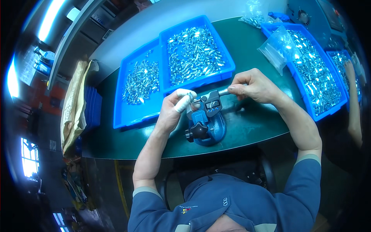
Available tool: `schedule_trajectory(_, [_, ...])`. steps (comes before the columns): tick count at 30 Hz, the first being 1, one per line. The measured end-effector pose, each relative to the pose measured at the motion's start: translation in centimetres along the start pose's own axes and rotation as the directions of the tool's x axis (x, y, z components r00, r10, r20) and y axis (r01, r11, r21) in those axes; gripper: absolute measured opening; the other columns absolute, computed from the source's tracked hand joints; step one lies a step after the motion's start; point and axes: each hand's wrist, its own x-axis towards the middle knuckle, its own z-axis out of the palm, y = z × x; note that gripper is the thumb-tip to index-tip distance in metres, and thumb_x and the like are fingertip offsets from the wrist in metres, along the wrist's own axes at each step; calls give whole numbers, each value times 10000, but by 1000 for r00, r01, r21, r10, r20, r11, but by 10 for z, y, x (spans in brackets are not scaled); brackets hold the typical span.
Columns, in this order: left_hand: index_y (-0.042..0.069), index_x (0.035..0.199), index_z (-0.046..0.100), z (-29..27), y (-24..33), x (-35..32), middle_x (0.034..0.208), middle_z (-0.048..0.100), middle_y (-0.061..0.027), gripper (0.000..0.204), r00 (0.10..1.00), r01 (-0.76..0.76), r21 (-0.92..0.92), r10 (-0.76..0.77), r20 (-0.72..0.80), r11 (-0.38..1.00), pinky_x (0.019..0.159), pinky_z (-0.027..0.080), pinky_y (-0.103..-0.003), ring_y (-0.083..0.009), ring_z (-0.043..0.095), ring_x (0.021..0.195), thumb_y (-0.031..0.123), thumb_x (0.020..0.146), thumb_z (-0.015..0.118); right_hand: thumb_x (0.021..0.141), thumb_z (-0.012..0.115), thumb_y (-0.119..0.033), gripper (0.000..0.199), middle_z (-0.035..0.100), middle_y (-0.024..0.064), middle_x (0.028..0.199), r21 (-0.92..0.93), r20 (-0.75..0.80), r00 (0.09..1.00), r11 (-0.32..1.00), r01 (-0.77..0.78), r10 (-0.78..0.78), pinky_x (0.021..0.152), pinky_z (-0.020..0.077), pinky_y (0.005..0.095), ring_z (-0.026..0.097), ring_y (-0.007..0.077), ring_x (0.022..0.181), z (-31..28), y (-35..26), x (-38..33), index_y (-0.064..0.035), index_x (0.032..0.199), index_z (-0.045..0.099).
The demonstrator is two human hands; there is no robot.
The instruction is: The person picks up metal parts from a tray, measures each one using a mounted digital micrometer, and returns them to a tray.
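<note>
A digital micrometer (213,104) is clamped in a blue stand (218,131) with a black knob, near the table's front edge. My left hand (168,112), with white covers on its thumb and a finger, is closed in a pinch at the micrometer's measuring end. A small shiny metal part (189,94) shows between those fingertips, mostly hidden by them. On the other side, my right hand (258,86) pinches the thimble (224,92) of the micrometer between thumb and fingers.
Behind the micrometer stand two blue trays, a left tray (117,116) and a fuller middle tray (231,69), holding small metal parts. A long blue tray (340,104) and clear plastic bags (275,58) lie at right. Another person's hand (349,69) reaches over a smaller tray there.
</note>
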Motion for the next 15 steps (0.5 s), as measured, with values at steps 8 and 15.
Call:
schedule_trajectory(8, [4,1109,651,0,1,-1,940,699,-92,247,1000,-3,11,3,-9,1000,768,564,-303,-172,692,823,214,978,643,924,703,-271,283,661,36,715,-8,-8,1000,1000,-10,10,615,499,234,631,89,668,0,0,0,7,873,714])
schedule_trajectory(15, [6,1099,651,-2,-2,3,942,698,-98,183,1000,-25,-7,25,-2,1000,769,556,-297,-171,684,829,143,981,625,899,729,-283,293,663,36,731,-13,0,999,999,38,-38,634,491,242,622,94,685,0,-4,-3,9,882,716])
